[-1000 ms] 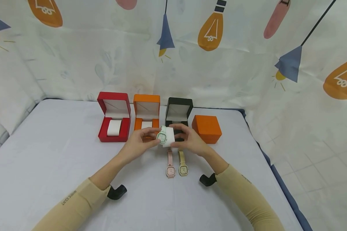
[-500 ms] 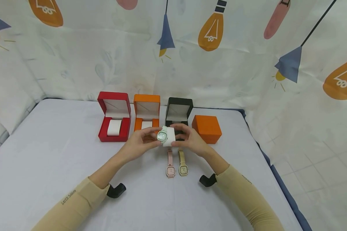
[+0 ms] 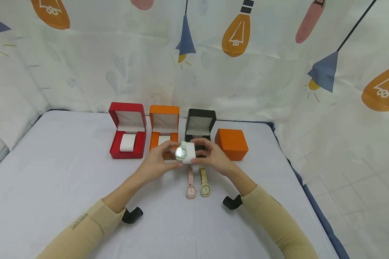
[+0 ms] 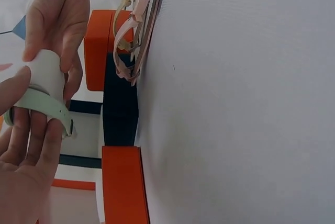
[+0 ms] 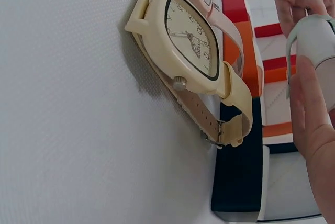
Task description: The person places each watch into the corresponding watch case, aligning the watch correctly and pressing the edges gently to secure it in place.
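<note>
In the head view, a mint-green watch (image 3: 181, 153) sits partly round a white watch cushion (image 3: 189, 153), held up before the black box. My left hand (image 3: 157, 158) grips the watch between thumb and fingers; in the left wrist view its fingers pass under the green strap (image 4: 44, 102). From the other side, my right hand (image 3: 213, 155) pinches the cushion, thumb below and fingers above. The right wrist view shows the cushion (image 5: 316, 41) with the strap at its end. Below the hands, a pink watch (image 3: 191, 191) and a yellow watch (image 3: 205, 190) lie side by side.
Open red (image 3: 127, 153), orange (image 3: 164, 115) and black (image 3: 201, 115) watch boxes stand in a row at the back. White cushions fill the red and orange ones. A closed orange box (image 3: 231, 144) is to the right. A patterned curtain hangs behind the white-covered table (image 3: 168, 230).
The left thumb has shifted down from the watch to the cushion's lower edge, and the watch has turned slightly. The right hand keeps its hold; boxes and the other watches have not moved.
</note>
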`<action>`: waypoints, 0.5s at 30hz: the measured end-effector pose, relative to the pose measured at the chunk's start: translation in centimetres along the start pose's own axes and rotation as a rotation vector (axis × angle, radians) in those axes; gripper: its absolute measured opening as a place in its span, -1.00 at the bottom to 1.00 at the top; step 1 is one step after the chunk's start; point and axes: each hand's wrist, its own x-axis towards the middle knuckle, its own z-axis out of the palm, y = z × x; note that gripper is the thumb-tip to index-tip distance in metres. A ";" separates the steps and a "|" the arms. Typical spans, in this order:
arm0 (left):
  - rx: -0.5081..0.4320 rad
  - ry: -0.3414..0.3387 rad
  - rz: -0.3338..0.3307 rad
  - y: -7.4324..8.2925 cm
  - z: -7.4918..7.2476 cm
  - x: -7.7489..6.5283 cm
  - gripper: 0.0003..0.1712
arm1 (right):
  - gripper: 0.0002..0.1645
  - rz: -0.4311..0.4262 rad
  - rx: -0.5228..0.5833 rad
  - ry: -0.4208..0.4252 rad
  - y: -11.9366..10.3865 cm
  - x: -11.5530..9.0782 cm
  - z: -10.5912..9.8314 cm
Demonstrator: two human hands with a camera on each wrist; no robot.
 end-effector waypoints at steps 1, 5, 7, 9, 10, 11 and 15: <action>0.027 0.011 0.008 0.0 0.1 0.0 -0.28 | -0.19 0.006 -0.001 0.000 0.0 0.0 0.1; 0.084 0.039 0.025 0.2 0.5 -0.2 -0.29 | -0.16 0.030 0.017 -0.011 -0.2 -0.1 0.2; 0.092 0.046 0.030 0.3 0.6 -0.3 -0.30 | -0.15 0.040 0.025 -0.014 -0.2 -0.1 0.3; 0.096 0.048 0.030 0.4 0.6 -0.3 -0.31 | -0.14 0.042 0.035 -0.018 -0.2 -0.1 0.3; 0.100 0.049 0.028 0.4 0.6 -0.4 -0.31 | -0.14 0.042 0.036 -0.018 -0.2 -0.1 0.4; 0.106 0.049 0.025 0.4 0.6 -0.4 -0.31 | -0.14 0.041 0.035 -0.016 -0.1 -0.1 0.4; 0.135 0.058 0.019 0.5 0.6 -0.4 -0.31 | -0.15 0.037 0.029 -0.006 0.1 0.0 0.4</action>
